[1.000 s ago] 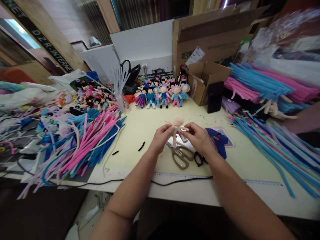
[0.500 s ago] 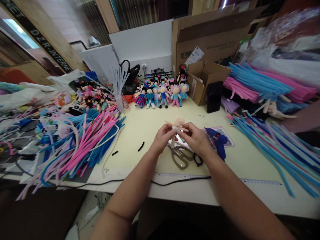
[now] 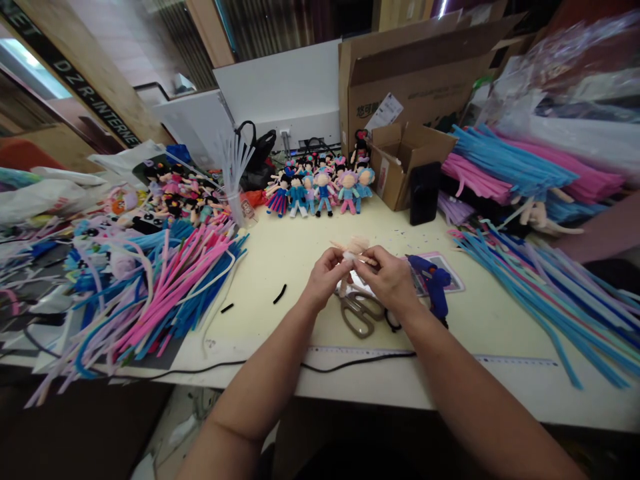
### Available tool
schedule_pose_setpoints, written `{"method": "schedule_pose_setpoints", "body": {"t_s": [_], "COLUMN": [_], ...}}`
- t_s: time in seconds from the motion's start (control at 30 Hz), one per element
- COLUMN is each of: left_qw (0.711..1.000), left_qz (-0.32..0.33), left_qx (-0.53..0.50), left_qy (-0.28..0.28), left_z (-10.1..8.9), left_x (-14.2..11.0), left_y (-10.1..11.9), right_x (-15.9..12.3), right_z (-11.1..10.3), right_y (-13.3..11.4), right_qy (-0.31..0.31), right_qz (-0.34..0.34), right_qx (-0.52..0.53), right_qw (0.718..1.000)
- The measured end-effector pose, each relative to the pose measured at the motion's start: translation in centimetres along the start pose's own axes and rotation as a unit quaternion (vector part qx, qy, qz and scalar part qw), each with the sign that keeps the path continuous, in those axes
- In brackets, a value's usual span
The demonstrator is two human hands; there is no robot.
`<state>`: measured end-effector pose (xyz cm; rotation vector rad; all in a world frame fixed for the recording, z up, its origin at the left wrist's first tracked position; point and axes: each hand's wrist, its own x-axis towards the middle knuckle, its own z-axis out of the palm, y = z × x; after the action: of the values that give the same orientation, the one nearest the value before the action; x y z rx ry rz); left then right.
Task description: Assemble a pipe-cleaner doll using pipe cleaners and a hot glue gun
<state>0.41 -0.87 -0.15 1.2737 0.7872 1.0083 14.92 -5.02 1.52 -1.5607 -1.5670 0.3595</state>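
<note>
Just right of the frame's centre, the left hand (image 3: 325,277) and right hand (image 3: 393,277) pinch one pale figure (image 3: 357,245), presumably steadying it (one white scrap (image 3: 349,256) shows between). Below lie one pair of grey-handled scissors (image 3: 360,327); centre-left, two black snippets (image 3: 280,293) on the counter (image 3: 295,247).

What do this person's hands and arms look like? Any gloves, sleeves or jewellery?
The left hand and right hand are both bare, with no gloves. No sleeves cover the forearms, and no watch or bracelet shows. I see no markings on them. Rings would be too small to tell.
</note>
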Motion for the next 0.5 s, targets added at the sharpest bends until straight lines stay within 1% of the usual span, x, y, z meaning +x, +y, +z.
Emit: {"method": "schedule_pose_setpoints", "body": {"t_s": [0.27, 0.37, 0.5], "left_qw": [0.999, 0.999, 0.999], "left_qz": [-0.009, -0.006, -0.003], "left_qx": [0.001, 0.0, 0.0], "left_qy": [0.031, 0.041, 0.047], "left_z": [0.19, 0.1, 0.07], "left_x": [-0.01, 0.02, 0.01], "left_y": [0.06, 0.05, 0.33], "right_x": [-0.04, 0.02, 0.11], "right_z": [0.03, 0.0, -0.23], "right_y": [0.01, 0.25, 0.48], "right_qy": [-0.009, -0.025, -0.055], "right_qz": [-0.01, -0.012, 0.005], "right_qx": [0.013, 0.048, 0.114], "right_qw": [1.0, 0.998, 0.992]}}
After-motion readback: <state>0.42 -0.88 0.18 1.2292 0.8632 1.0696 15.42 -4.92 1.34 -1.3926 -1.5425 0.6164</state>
